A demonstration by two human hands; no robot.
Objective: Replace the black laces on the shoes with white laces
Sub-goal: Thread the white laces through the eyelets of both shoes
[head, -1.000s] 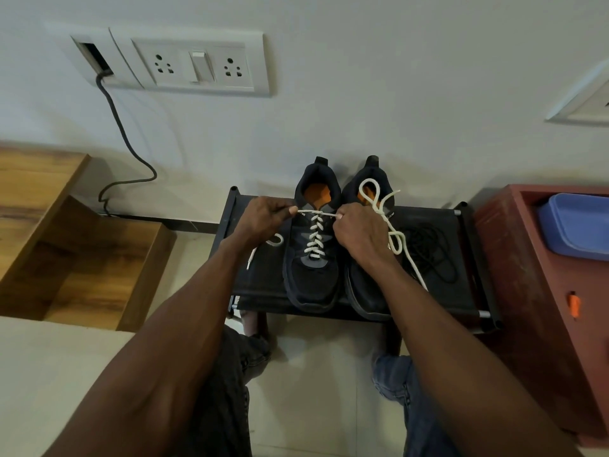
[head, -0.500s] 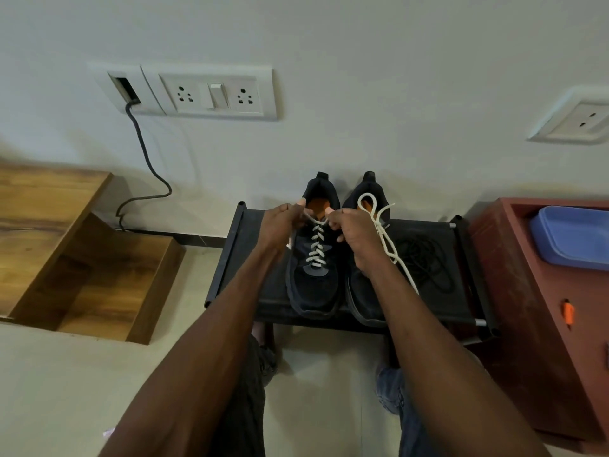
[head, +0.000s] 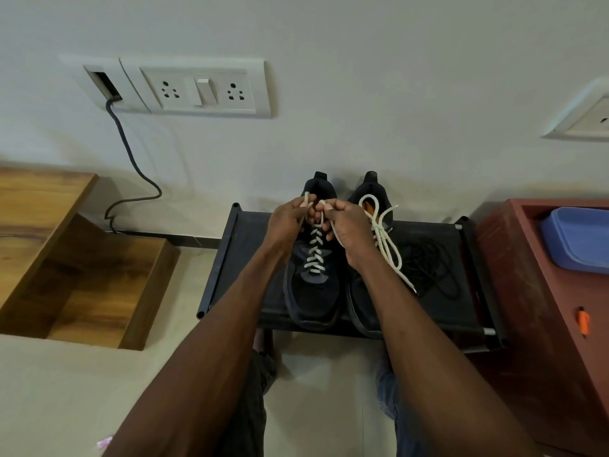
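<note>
Head-worn view, steeply downward, near rack [head: 230, 258]

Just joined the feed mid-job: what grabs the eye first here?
Two hands meet at the top of the left shoe on the black rack: the left hand and right hand each pinch an end of its white lace. The right shoe beside it already carries a tied white lace. The removed black laces lie heaped on the rack's right side.

No readable text, labels, brands or numbers. Tiny white mark on right shoe [head: 389, 229] side near collar, too small to read. Wall sockets unlabelled.
</note>
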